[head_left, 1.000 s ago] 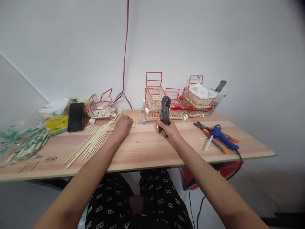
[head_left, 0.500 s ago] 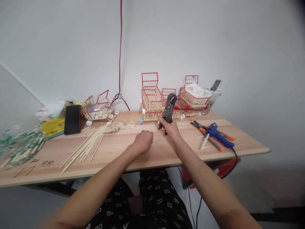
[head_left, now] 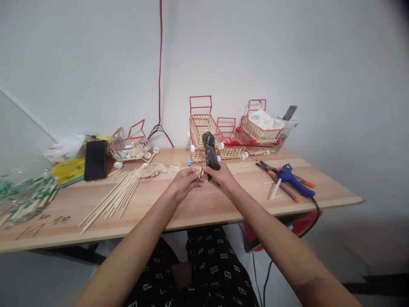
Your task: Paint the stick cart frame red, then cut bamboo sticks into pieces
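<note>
Short stick (head_left: 200,171) pinched in left hand (head_left: 184,182) fingertips, just above the surface (head_left: 198,204), touching the pliers (head_left: 209,155). Right hand (head_left: 220,175) clamped around the pliers' handles, dark head pointing up. Both hands meet in front of the stick carts (head_left: 223,132), which sit behind the pliers by the wall. Left of pliers: loose pile of long sticks (head_left: 111,196), black phone (head_left: 95,159), another cart (head_left: 131,143). Right of pliers: blue glue gun (head_left: 292,179) lying beside orange-handled cutters (head_left: 281,181).

Wooden table (head_left: 191,213) against white wall (head_left: 287,55) (evenly lit).
</note>
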Motion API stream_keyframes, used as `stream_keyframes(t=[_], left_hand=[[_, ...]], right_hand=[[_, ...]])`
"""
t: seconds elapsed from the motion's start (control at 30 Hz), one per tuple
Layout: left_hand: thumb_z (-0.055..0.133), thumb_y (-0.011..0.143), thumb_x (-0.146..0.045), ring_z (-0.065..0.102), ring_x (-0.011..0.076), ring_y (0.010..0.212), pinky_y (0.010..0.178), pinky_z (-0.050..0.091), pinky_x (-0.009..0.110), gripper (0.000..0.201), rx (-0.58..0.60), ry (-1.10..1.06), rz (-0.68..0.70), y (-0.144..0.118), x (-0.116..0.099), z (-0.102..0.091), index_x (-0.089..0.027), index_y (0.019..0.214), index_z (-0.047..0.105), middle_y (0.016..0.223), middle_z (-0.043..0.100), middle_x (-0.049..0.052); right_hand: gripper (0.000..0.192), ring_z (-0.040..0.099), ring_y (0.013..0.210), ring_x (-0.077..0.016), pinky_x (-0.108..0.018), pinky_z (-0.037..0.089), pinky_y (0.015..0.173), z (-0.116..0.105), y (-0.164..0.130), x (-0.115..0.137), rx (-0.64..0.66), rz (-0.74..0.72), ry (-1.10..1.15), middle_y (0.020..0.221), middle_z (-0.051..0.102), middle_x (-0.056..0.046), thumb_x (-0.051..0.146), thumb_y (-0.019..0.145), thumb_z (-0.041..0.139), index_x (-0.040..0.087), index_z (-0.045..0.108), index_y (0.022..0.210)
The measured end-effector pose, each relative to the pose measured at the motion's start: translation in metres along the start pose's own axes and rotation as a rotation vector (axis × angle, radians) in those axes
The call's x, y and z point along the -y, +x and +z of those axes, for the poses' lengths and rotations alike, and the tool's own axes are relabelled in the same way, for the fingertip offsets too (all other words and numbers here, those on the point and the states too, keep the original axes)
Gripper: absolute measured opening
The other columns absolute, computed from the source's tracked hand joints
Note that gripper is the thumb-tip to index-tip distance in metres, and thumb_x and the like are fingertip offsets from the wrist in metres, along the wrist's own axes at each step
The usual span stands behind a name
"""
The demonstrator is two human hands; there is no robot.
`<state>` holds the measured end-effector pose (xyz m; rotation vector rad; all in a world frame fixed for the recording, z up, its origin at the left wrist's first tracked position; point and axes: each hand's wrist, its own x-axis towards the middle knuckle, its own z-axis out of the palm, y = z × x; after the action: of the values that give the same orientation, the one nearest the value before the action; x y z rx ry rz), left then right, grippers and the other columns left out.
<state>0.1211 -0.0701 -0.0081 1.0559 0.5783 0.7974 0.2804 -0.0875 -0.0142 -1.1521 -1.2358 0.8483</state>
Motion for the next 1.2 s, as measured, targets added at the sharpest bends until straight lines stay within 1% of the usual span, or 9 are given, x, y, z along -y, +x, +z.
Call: stream_keyframes(t=[0.17, 0.33, 0.53, 0.63, 0.7, 0.8, 0.93, 1.07, 1.2], left_hand=[[0.081, 0.066, -0.035, 0.061, 0.0091, 0.058, 0.056, 0.048, 0.02, 0.035, -0.003, 0.011, 0.029, 0.001, 0.0, 0.0, -0.011, 0.079, 0.058, 0.067, 0.064, 0.002], [0.081, 0.065, -0.034, 0.058, 0.0076, 0.055, 0.054, 0.047, 0.019, 0.035, 0.022, 0.018, 0.038, 0.002, 0.002, 0.0, -0.012, 0.077, 0.058, 0.064, 0.061, 0.0], [0.076, 0.072, -0.031, 0.062, 0.0096, 0.059, 0.057, 0.049, 0.021, 0.027, -0.009, 0.003, 0.004, -0.001, -0.001, -0.001, -0.01, 0.076, 0.061, 0.07, 0.067, 0.005], [0.078, 0.07, -0.029, 0.064, 0.0106, 0.065, 0.061, 0.05, 0.022, 0.027, 0.011, 0.056, -0.012, -0.007, -0.002, -0.003, -0.009, 0.082, 0.065, 0.08, 0.07, 0.009], [0.08, 0.067, -0.03, 0.063, 0.0105, 0.065, 0.06, 0.049, 0.021, 0.031, 0.028, 0.134, 0.011, -0.01, -0.002, -0.004, -0.008, 0.085, 0.068, 0.084, 0.071, 0.01], [0.08, 0.064, -0.036, 0.06, 0.01, 0.058, 0.053, 0.046, 0.021, 0.034, 0.011, 0.267, 0.089, -0.011, -0.002, -0.004, -0.008, 0.081, 0.07, 0.079, 0.072, 0.01], [0.079, 0.063, -0.043, 0.058, 0.0102, 0.052, 0.05, 0.045, 0.022, 0.037, -0.012, 0.368, 0.134, -0.009, -0.004, -0.003, -0.008, 0.073, 0.071, 0.071, 0.071, 0.009], [0.078, 0.063, -0.046, 0.058, 0.01, 0.053, 0.051, 0.046, 0.022, 0.04, -0.01, 0.364, 0.131, -0.009, -0.005, -0.001, -0.008, 0.073, 0.07, 0.071, 0.071, 0.009], [0.077, 0.066, -0.046, 0.059, 0.0097, 0.058, 0.054, 0.046, 0.021, 0.04, 0.029, 0.304, 0.113, -0.011, -0.002, -0.002, -0.008, 0.078, 0.07, 0.077, 0.071, 0.01]], right_hand=[[0.045, 0.054, 0.055, -0.0133, -0.027, 0.045, 0.055, 0.002, 0.0, -0.004, 0.018, -0.008, -0.003, 0.061, 0.062, -0.001, 0.055, 0.06, 0.074, 0.014, 0.066, 0.077], [0.04, 0.05, 0.051, -0.0114, -0.025, 0.041, 0.051, 0.002, 0.0, -0.009, 0.096, -0.026, 0.0, 0.057, 0.057, 0.001, 0.054, 0.064, 0.073, 0.015, 0.064, 0.074], [0.04, 0.049, 0.053, -0.0122, -0.025, 0.04, 0.053, -0.001, 0.001, -0.008, 0.046, -0.032, -0.074, 0.058, 0.057, 0.001, 0.054, 0.066, 0.071, 0.016, 0.063, 0.073], [0.04, 0.049, 0.053, -0.0125, -0.026, 0.04, 0.053, -0.002, 0.0, -0.003, 0.02, -0.011, -0.05, 0.057, 0.056, 0.001, 0.055, 0.064, 0.071, 0.016, 0.06, 0.069], [0.041, 0.049, 0.052, -0.0124, -0.026, 0.04, 0.053, -0.001, -0.002, 0.001, 0.021, 0.013, -0.018, 0.055, 0.055, 0.001, 0.055, 0.064, 0.071, 0.016, 0.059, 0.067], [0.04, 0.049, 0.053, -0.0128, -0.026, 0.039, 0.052, 0.001, -0.005, 0.005, 0.073, 0.036, 0.018, 0.057, 0.056, 0.0, 0.055, 0.065, 0.071, 0.016, 0.06, 0.07], [0.04, 0.048, 0.054, -0.0121, -0.026, 0.038, 0.053, 0.001, -0.007, 0.006, 0.122, 0.013, -0.02, 0.057, 0.055, 0.0, 0.054, 0.066, 0.071, 0.016, 0.058, 0.065], [0.038, 0.048, 0.054, -0.0122, -0.026, 0.038, 0.054, 0.001, -0.004, 0.002, 0.083, -0.009, -0.039, 0.056, 0.054, 0.001, 0.052, 0.066, 0.071, 0.016, 0.059, 0.066], [0.039, 0.049, 0.054, -0.0131, -0.027, 0.04, 0.055, -0.001, -0.001, -0.002, 0.071, -0.021, -0.051, 0.058, 0.056, 0.001, 0.053, 0.065, 0.071, 0.016, 0.061, 0.07]])
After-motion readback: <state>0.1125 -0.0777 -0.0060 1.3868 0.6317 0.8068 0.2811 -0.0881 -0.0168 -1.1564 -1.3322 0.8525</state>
